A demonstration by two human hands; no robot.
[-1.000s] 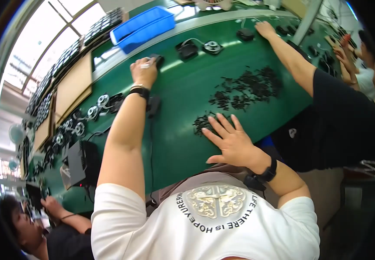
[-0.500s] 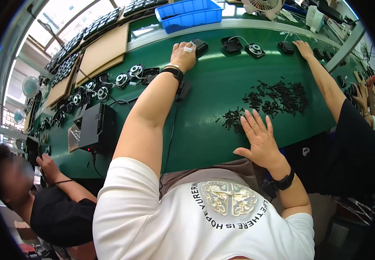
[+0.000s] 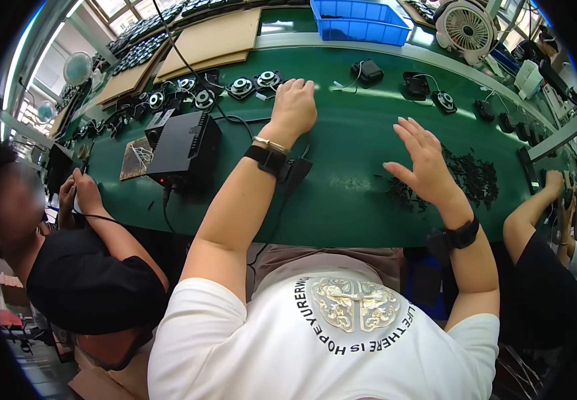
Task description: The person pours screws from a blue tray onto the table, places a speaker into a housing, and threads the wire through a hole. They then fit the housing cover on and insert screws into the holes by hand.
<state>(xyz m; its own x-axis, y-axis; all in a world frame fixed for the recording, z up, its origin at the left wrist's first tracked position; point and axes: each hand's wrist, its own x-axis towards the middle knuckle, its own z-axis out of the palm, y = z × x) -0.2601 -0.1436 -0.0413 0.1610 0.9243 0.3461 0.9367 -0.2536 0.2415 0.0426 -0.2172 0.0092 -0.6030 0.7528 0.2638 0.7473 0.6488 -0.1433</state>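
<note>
My left hand is over the green table, fingers bent down and together. It is just right of a round speaker with a white connector; whatever the fingers hold, if anything, is hidden. To its right, apart from it, lies a black housing with a white cable. My right hand is open, fingers stretched, above a pile of small black screw-like pieces, and covers part of the pile. A black housing half and a speaker joined by a white cable lie farther right.
A black box with a red light and cords stands left on the green table. More speakers line the far left. A blue bin and a fan are at the back. Co-workers' hands show at both sides.
My left hand has come off the black housing and moved left toward the speakers. My right hand has risen over the pile. The right co-worker's hand has left another housing. The view has turned left.
</note>
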